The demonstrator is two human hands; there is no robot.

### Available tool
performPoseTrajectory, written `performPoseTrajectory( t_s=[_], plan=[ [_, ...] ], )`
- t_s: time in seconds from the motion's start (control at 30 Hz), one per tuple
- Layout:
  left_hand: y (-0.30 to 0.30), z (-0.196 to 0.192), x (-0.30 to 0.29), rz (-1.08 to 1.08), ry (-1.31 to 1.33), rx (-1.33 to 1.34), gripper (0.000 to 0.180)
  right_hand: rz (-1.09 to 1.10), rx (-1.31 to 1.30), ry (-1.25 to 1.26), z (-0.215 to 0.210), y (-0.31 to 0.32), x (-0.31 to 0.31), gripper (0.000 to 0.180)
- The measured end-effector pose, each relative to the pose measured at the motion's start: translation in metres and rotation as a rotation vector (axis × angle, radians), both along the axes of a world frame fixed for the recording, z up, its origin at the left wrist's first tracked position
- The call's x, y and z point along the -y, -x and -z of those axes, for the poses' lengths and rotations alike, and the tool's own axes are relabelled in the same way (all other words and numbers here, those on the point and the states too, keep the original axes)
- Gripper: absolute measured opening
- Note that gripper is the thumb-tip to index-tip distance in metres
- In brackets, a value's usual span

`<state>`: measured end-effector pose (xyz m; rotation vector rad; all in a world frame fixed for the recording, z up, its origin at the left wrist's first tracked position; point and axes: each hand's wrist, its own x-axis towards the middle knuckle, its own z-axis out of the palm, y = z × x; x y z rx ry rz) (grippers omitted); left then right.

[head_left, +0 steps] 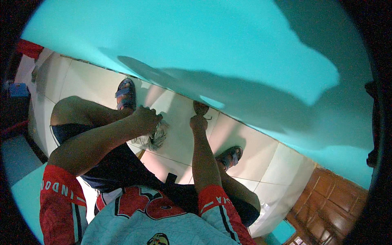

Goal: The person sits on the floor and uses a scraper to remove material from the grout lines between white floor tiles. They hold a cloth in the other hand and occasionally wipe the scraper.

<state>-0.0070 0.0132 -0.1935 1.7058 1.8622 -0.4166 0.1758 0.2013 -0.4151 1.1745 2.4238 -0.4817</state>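
Observation:
My left hand (146,119) is closed, its fingers curled, between my knees. Just beneath it hangs a grey-white crumpled bundle (156,136), perhaps thin plastic or cloth; the fingers seem to grip its upper part. Farther right, my right hand (198,122) is closed around the near end of a dark brown rounded object (200,108), held close to the foot of the wall. Its kind is too dark to make out. A small thin hooked bit sticks out beside that hand.
A turquoise wall (228,45) rises in front, with large shadows on it. Pale tiles (175,143) cover the floor. My feet wear dark strapped sandals (125,97). Brown wooden panelling (326,204) stands at lower right, a blue box (18,90) at far left.

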Motion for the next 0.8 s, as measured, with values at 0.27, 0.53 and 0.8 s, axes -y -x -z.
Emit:
performPoseTrajectory(
  t_s=[0.27,0.53,0.8],
  plan=[
    [-0.003,-0.009,-0.004,-0.081,-0.046,0.021,0.042,-0.207,-0.029,-0.087,0.007,-0.03,0.078,0.019],
    [0.0,0.0,0.004,-0.042,-0.011,-0.01,0.061,-0.263,0.007,0.037,-0.008,0.019,0.029,0.022],
    [0.007,0.006,0.013,-0.066,-0.064,-0.001,0.058,-0.259,0.163,0.14,-0.026,0.025,0.063,0.03]
  ],
)
